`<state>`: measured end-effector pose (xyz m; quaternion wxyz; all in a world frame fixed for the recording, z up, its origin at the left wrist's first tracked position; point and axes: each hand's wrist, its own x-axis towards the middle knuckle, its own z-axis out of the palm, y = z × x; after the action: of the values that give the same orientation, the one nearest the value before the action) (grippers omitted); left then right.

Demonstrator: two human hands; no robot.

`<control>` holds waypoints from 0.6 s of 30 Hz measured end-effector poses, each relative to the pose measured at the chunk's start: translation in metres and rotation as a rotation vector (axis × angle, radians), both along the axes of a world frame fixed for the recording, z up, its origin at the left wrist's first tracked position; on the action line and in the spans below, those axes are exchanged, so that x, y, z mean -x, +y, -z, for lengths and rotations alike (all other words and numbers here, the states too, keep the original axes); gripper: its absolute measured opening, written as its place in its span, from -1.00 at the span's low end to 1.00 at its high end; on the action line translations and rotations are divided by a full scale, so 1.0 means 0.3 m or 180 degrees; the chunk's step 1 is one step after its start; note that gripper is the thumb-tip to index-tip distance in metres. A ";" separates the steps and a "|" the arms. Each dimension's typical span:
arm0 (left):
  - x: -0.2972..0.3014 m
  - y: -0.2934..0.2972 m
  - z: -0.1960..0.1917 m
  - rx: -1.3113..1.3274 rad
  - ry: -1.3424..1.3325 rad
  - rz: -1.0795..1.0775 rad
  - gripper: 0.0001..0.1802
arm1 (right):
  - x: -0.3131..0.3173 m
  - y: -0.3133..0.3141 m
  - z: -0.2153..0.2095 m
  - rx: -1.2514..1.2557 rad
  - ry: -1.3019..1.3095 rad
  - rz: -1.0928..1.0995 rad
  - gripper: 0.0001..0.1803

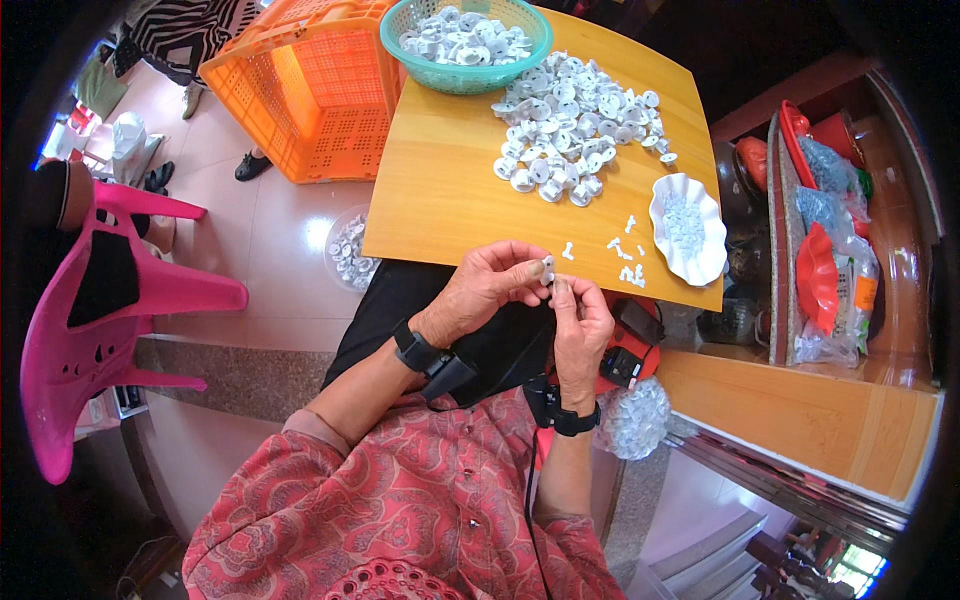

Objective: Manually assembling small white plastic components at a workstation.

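Just over the near edge of the table, my left hand (pixel 484 286) pinches a small white plastic part (pixel 548 264) between thumb and fingers. My right hand (pixel 581 325) meets it from the right, thumb and fingertips pressed together at the part's lower end; whatever they grip is hidden. Several small white plastic pieces (pixel 627 274) lie loose on the wooden table (pixel 430 190) beyond my right hand. A white wavy-rimmed dish (pixel 712 262) beside them holds many tiny pale pieces. Farther back spreads a large heap of white round plastic parts (pixel 570 120).
A green basket (pixel 400 62) of white parts stands at the table's far left corner. Left of the table is an orange crate (pixel 345 145), with a pink chair (pixel 60 330) farther left. A clear tub (pixel 332 245) of parts sits on the floor. Shelves with bags (pixel 825 180) stand right.
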<state>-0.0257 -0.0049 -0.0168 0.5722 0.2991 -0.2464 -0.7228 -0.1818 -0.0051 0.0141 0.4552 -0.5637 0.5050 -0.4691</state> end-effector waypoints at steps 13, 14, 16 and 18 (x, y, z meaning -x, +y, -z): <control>-0.001 0.002 -0.012 0.0133 -0.0274 0.0084 -0.71 | -0.007 -0.007 0.009 0.0335 0.0458 0.0006 -0.84; -0.004 0.001 -0.014 0.0114 -0.0250 0.0072 -0.70 | -0.011 -0.007 0.008 0.0340 0.0455 0.0002 -0.84; -0.001 -0.003 -0.019 0.0098 -0.0259 0.0051 -0.71 | -0.014 -0.006 0.001 0.0156 0.0129 0.0032 -0.84; -0.007 -0.008 -0.028 0.0105 -0.0285 0.0004 -0.71 | -0.010 -0.005 -0.001 0.0129 0.0132 0.0052 -0.84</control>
<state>-0.0236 -0.0072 -0.0084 0.5651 0.3215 -0.2838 -0.7048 -0.1787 -0.0066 0.0144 0.4292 -0.5783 0.5093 -0.4711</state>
